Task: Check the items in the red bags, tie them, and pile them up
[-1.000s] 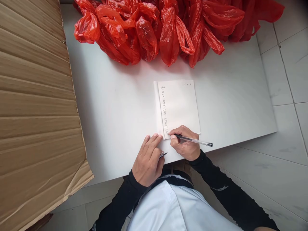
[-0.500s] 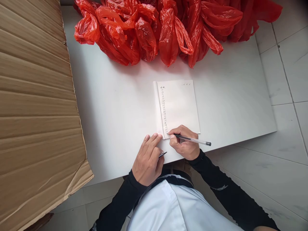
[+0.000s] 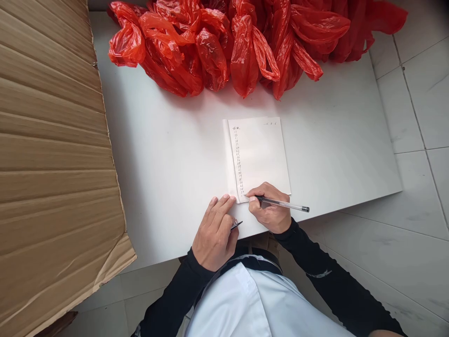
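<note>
An open notepad (image 3: 261,154) lies on the white table, with a column of handwritten numbers down its left side and small marks at its top right. My right hand (image 3: 269,207) is closed around a pen (image 3: 282,203) with a clear barrel and black grip, its tip at the foot of the column. Beside the pad's lower left corner rests my left hand (image 3: 216,234), fingertips stretched onto the folded edge. Between its thumb and bent index finger sits a small clear and black piece that looks like a pen cap (image 3: 237,225), partly hidden.
Several knotted red plastic bags (image 3: 245,56) are heaped along the far side of the white table (image 3: 336,140). A large cardboard sheet or box side (image 3: 59,164) covers the left. Pale floor tiles (image 3: 421,187) show beyond the table's right edge.
A fresh pen stroke shows below the last number in the column. The pen and right hand have shifted very slightly. My left hand stays in place.
</note>
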Available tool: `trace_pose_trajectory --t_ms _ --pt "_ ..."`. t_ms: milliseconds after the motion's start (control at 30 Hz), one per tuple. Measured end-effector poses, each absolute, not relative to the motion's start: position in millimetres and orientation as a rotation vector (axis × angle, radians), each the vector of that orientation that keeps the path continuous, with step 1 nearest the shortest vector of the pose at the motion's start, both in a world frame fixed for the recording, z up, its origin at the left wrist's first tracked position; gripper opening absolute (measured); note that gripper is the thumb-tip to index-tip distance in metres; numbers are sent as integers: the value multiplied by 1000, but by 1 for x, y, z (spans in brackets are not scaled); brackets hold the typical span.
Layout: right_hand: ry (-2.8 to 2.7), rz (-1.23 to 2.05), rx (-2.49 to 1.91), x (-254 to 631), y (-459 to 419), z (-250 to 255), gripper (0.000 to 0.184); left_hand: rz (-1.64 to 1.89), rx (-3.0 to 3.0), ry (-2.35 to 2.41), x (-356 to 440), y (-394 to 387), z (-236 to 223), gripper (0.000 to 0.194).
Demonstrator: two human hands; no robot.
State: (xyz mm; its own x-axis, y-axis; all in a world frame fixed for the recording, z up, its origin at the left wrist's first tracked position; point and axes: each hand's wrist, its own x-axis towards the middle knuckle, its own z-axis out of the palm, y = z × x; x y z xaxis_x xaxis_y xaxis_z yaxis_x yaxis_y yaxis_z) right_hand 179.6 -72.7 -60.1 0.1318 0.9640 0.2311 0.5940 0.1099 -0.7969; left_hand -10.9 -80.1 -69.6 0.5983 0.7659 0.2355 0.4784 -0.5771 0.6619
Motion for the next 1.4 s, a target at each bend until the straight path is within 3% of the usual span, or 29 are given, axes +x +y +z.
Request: trace_pose_trajectory --t_ms 767,967,1167,1400 --pt "-1416 679 -1541 183 -75 -60 13 708 2265 987 -10 -80 -67 24" --pt "-1284 790 -1460 183 -80 -64 16 714 2122 971 -15 -80 -60 11" --pt "-1041 1104 -1369 178 -91 -52 3 752 2131 1008 -14 -80 -64 18" --pt "-1131 1195 -1419 177 -92 -40 7 779 2182 1014 -14 -82 -68 21"
